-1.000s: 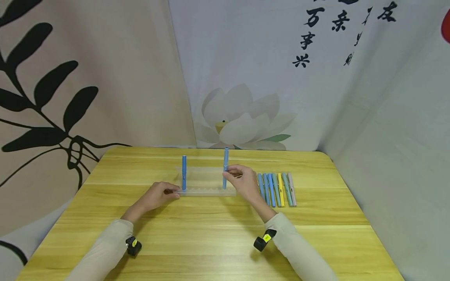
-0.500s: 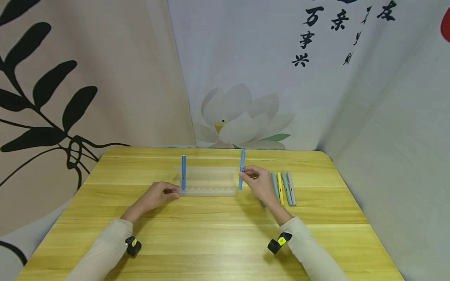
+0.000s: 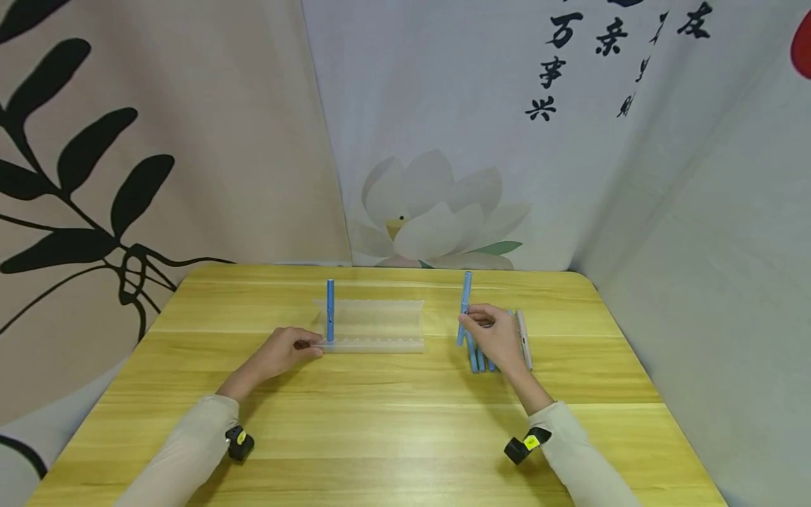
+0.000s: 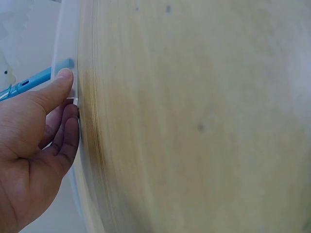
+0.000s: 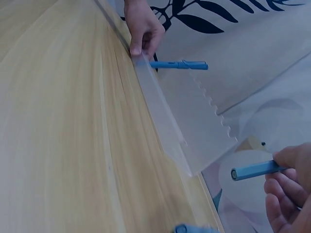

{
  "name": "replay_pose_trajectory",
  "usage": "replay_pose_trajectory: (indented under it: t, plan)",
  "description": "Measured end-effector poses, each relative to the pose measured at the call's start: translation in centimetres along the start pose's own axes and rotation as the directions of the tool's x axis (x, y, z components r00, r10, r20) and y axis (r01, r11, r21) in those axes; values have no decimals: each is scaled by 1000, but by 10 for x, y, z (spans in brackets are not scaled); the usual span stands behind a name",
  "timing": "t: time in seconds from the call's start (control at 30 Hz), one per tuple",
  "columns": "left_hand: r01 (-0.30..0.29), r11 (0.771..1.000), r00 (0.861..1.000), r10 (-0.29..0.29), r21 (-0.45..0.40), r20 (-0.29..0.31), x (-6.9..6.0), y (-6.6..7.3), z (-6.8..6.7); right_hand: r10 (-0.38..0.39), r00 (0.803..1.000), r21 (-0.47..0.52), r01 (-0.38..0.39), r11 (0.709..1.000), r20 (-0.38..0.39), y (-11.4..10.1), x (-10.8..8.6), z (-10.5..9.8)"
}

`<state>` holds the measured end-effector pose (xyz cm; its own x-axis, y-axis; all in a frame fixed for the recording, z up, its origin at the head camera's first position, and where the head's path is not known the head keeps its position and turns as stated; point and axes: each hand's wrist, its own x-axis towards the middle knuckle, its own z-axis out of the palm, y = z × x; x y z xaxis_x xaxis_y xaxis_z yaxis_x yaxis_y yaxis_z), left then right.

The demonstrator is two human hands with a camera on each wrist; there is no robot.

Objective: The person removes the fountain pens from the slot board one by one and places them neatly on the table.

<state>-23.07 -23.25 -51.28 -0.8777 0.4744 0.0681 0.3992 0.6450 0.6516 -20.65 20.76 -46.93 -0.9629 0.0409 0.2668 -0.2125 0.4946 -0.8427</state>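
Observation:
A clear plastic pen rack [image 3: 380, 346] with a notched edge stands mid-table, one blue pen [image 3: 330, 310] upright at its left end. My left hand [image 3: 279, 358] pinches the rack's left corner; in the left wrist view the thumb [image 4: 62, 83] lies against its front strip. To the right of the rack, my right hand [image 3: 498, 336] pinches another blue pen [image 3: 465, 289] around its middle, nearly upright. The right wrist view shows this pen's lower end [image 5: 255, 171] apart from the rack. Under the right hand lies a row of pens [image 3: 473, 356], partly hidden.
A pale lilac pen [image 3: 525, 341] closes the row on the right. The wooden table [image 3: 380, 436] reaches back to a hanging cloth [image 3: 437, 211] with a printed flower. Side cloths [image 3: 709, 282] flank the table.
My right hand has carried its blue pen rightward, from over the rack's right end to above the row of pens. The left hand stays at the rack's left corner.

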Motion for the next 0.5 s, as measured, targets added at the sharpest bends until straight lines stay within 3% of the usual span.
replay_pose_trajectory:
  t: [0.5]
  plan:
    - [-7,1000,1000,7,3,0,1,0,0,80,993,-54,-85,995,-85,21,-7,-41]
